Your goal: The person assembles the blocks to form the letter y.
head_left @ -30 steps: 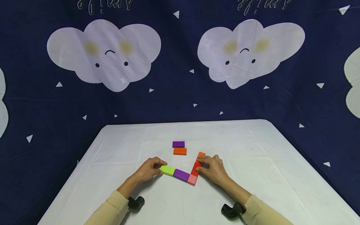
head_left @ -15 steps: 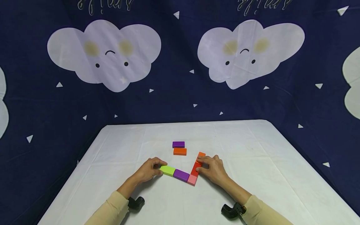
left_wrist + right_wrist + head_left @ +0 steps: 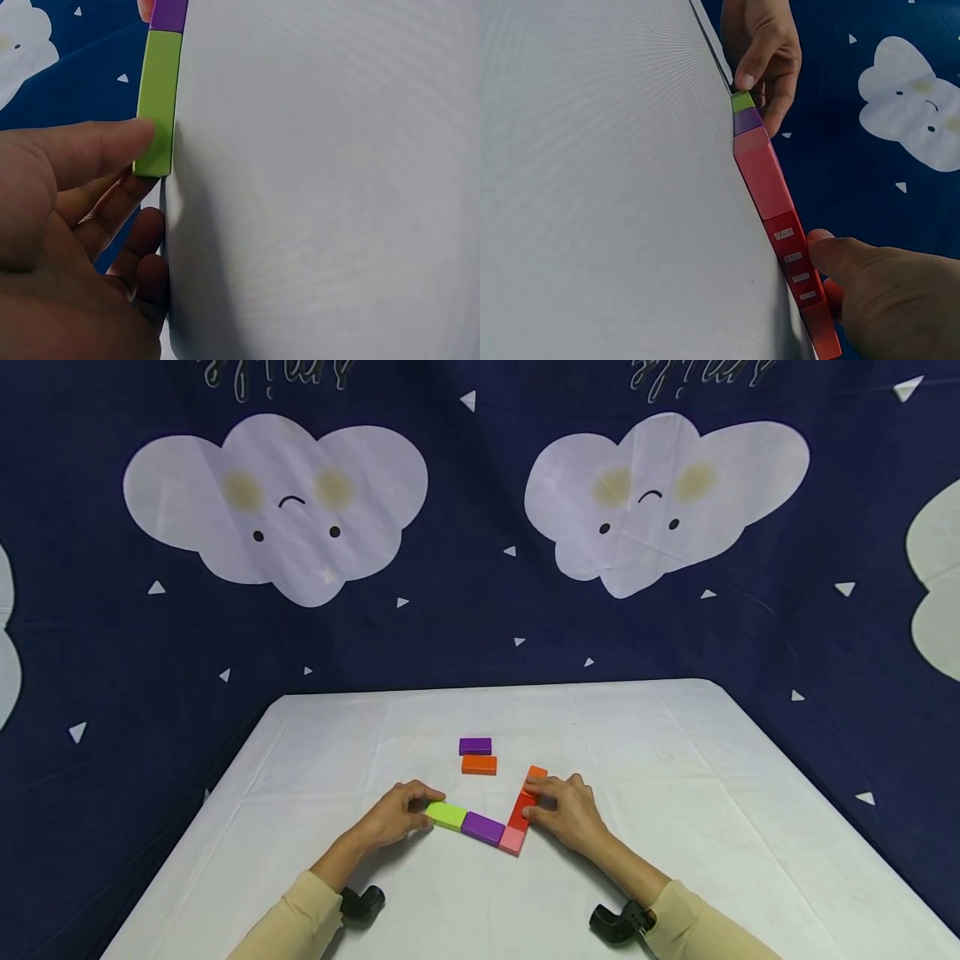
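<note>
Centrally, the block row (image 3: 480,827): five blocks set end to end in a lopsided V on the table, its opening facing away from the person.
Left arm of the V: a lime-green block (image 3: 447,816) outermost, then the inner purple block (image 3: 483,829).
Corner: the pink block (image 3: 513,841), touching the inner purple block and the red block (image 3: 521,813).
Right arm of the V: the red block, with a line of pale marks along its side in the right wrist view, then the orange end block (image 3: 537,772).
Handling: the blocks look light, stiff and smooth, hard to break but liable to slide; the joints seem the weak points, so each block is best held by its opposite long sides, near an end, with little squeeze.
Left hand (image 3: 396,812): thumb and fingers pinch the free end of the lime-green block.
Right hand (image 3: 574,813): thumb and forefinger bend over the red block and its joint with the orange end block, apparently gripping; the contact on the far side is hidden.
Loose pair: a loose orange block (image 3: 479,766) beyond the V's opening, a loose purple block (image 3: 476,746) just behind it.
Ground: the white-covered table (image 3: 637,735), backed by a navy cloud-print cloth (image 3: 465,518).
</note>
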A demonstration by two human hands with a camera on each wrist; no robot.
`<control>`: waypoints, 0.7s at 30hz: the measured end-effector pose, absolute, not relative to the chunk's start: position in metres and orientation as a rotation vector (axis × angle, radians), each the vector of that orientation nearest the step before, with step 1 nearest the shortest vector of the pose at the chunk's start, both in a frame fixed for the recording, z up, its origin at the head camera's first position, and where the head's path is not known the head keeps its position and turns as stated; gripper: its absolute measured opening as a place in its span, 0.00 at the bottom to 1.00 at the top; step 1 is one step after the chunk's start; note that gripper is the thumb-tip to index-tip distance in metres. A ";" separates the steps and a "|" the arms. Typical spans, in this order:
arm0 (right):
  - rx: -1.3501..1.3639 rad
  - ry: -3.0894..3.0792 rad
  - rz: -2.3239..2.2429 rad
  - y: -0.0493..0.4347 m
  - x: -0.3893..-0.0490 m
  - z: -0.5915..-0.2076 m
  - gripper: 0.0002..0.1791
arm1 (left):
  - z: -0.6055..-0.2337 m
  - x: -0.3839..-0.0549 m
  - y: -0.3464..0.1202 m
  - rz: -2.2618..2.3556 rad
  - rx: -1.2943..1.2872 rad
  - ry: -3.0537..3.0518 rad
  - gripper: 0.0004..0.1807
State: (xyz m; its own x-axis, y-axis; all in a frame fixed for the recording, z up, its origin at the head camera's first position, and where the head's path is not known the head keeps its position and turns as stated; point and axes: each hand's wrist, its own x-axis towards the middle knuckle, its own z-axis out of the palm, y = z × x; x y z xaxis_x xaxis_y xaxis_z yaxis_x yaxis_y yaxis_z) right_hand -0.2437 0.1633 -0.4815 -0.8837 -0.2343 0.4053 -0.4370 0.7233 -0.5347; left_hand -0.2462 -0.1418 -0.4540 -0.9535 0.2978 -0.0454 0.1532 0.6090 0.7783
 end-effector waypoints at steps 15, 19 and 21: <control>0.526 -2.624 0.937 0.163 -0.242 -0.480 0.22 | -0.439 -0.259 -0.137 1.310 0.415 2.671 0.19; 0.529 -2.619 0.929 0.163 -0.242 -0.480 0.22 | -0.436 -0.265 -0.129 1.280 0.382 2.721 0.17; 0.529 -2.616 0.928 0.163 -0.242 -0.480 0.22 | -0.435 -0.270 -0.124 1.268 0.375 2.734 0.17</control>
State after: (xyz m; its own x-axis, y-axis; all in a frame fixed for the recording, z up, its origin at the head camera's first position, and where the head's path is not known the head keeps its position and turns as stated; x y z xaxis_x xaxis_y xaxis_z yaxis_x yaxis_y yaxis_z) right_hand -0.2425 0.1631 -0.4804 -0.8820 -0.2362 0.4078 -0.4404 0.7213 -0.5346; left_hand -0.2697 -0.1239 -0.4352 -0.9641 0.2653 0.0089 0.1782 0.6220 0.7624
